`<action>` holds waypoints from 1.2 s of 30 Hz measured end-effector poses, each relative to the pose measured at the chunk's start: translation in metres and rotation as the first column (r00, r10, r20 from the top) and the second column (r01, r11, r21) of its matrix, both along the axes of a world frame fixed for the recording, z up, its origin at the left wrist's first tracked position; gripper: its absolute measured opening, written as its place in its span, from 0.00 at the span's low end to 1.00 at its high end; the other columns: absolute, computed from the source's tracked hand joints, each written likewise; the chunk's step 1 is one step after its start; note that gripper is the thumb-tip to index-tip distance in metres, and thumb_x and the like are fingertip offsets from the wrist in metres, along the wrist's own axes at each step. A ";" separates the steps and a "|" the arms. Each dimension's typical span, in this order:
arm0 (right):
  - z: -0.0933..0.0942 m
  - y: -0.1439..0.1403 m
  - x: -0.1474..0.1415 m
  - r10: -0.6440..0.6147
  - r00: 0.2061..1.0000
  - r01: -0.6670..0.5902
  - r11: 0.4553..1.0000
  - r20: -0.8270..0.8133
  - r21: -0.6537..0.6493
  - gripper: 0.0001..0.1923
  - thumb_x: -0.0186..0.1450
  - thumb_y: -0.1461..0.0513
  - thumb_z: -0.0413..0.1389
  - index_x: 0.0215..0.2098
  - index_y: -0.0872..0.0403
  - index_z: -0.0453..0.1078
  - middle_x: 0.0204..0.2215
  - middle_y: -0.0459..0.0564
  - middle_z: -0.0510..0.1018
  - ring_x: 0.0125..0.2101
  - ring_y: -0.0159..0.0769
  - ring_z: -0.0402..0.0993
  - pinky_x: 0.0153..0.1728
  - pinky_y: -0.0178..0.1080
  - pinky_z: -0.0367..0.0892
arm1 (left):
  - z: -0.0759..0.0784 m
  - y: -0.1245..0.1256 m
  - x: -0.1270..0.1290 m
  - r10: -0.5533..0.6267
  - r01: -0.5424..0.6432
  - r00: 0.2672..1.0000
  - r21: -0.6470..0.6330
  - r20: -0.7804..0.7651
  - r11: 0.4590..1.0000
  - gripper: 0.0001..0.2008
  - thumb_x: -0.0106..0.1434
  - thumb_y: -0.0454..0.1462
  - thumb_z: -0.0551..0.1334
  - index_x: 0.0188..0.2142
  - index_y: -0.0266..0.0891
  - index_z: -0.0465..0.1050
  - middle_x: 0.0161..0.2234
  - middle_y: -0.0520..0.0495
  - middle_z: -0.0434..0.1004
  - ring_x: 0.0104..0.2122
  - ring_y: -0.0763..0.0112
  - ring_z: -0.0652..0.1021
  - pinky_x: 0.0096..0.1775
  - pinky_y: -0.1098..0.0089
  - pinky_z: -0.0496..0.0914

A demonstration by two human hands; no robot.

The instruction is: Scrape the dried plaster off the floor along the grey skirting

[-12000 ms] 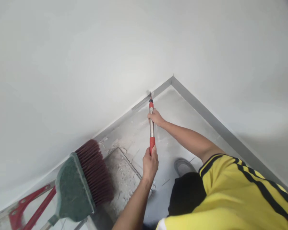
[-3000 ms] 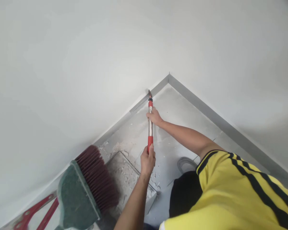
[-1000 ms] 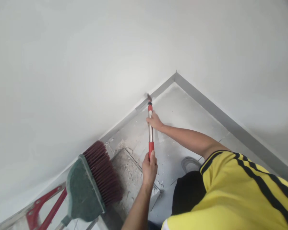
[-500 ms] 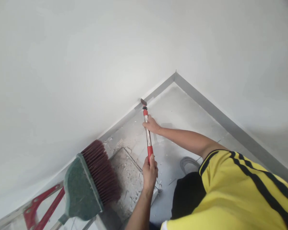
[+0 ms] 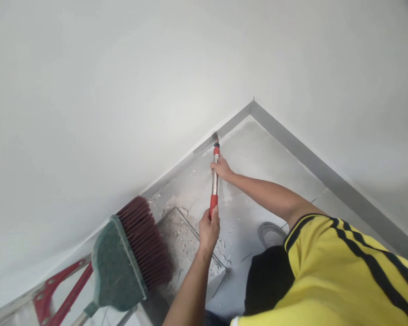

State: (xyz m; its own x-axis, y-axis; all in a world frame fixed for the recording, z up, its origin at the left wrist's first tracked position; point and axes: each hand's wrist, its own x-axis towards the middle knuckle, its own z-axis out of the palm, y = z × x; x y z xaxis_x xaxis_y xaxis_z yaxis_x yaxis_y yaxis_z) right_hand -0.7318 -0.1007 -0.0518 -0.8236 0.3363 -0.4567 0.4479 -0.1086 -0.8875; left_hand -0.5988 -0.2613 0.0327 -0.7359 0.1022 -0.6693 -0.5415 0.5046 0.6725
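A long-handled scraper with a metal shaft and red grips slants away from me. My right hand is closed around the upper shaft, just below the red collar near the head. Lower down, my left hand wraps the red end grip. The scraper's small dark head meets the grey skirting at the foot of the white wall, left of the corner. Part of the head's shape is too small to make out.
A broom with dark red bristles stands at the lower left beside a red metal hinged bracket. Behind its bristles lies a dustpan holding white debris. Loose chips lie on the grey tiled floor. A shoe's tip shows near my knee.
Both hands have carried the scraper along the skirting, up and to the right towards the corner. Its head now appears turned more edge-on. The broom and dustpan stay in place.
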 end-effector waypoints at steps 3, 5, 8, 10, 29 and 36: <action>-0.004 -0.002 0.001 -0.025 1.000 0.025 0.999 0.002 0.027 0.14 0.48 0.63 0.51 0.30 0.51 0.50 0.17 0.39 0.64 0.19 0.31 0.65 0.20 0.34 0.63 | -0.001 -0.001 0.001 0.009 -0.009 1.000 -0.011 -0.009 1.000 0.23 0.57 0.56 0.52 0.28 0.38 0.65 0.16 0.56 0.59 0.14 0.79 0.61 0.17 0.78 0.56; -0.005 -0.006 0.003 0.022 1.000 -0.022 0.999 0.013 0.039 0.14 0.48 0.63 0.52 0.30 0.51 0.50 0.17 0.38 0.64 0.19 0.31 0.65 0.20 0.34 0.63 | -0.004 -0.005 0.006 0.020 -0.020 1.000 -0.008 -0.003 1.000 0.23 0.58 0.56 0.51 0.29 0.38 0.66 0.16 0.56 0.59 0.14 0.79 0.61 0.17 0.77 0.56; -0.005 -0.007 0.003 0.055 0.998 -0.056 0.998 0.025 0.034 0.14 0.48 0.63 0.51 0.30 0.51 0.50 0.17 0.38 0.64 0.18 0.31 0.65 0.20 0.34 0.62 | -0.008 -0.008 0.004 0.005 -0.005 1.000 0.007 -0.014 1.000 0.22 0.58 0.55 0.51 0.30 0.38 0.66 0.16 0.56 0.59 0.14 0.79 0.61 0.17 0.77 0.56; -0.007 -0.001 -0.001 -0.004 1.000 0.003 0.999 0.026 0.042 0.13 0.48 0.63 0.51 0.30 0.51 0.50 0.17 0.38 0.64 0.19 0.31 0.65 0.20 0.34 0.63 | -0.010 -0.008 -0.005 -0.025 0.026 0.999 0.018 -0.035 1.000 0.22 0.57 0.55 0.52 0.28 0.38 0.67 0.16 0.55 0.61 0.15 0.78 0.63 0.18 0.77 0.57; -0.008 -0.001 0.005 0.061 0.998 -0.064 0.989 0.028 0.137 0.14 0.48 0.62 0.51 0.30 0.51 0.50 0.19 0.38 0.63 0.20 0.31 0.64 0.22 0.34 0.62 | -0.019 -0.004 0.005 0.003 -0.004 1.000 0.047 0.012 0.999 0.24 0.58 0.56 0.50 0.30 0.37 0.66 0.16 0.56 0.59 0.13 0.79 0.61 0.17 0.77 0.57; 0.003 0.004 0.003 0.037 0.999 -0.039 0.986 0.019 0.161 0.14 0.48 0.62 0.52 0.29 0.51 0.49 0.18 0.38 0.63 0.20 0.31 0.64 0.22 0.35 0.61 | -0.015 0.000 0.006 0.013 -0.013 1.000 0.045 0.006 0.999 0.23 0.58 0.56 0.50 0.31 0.38 0.66 0.16 0.56 0.59 0.14 0.79 0.61 0.17 0.77 0.57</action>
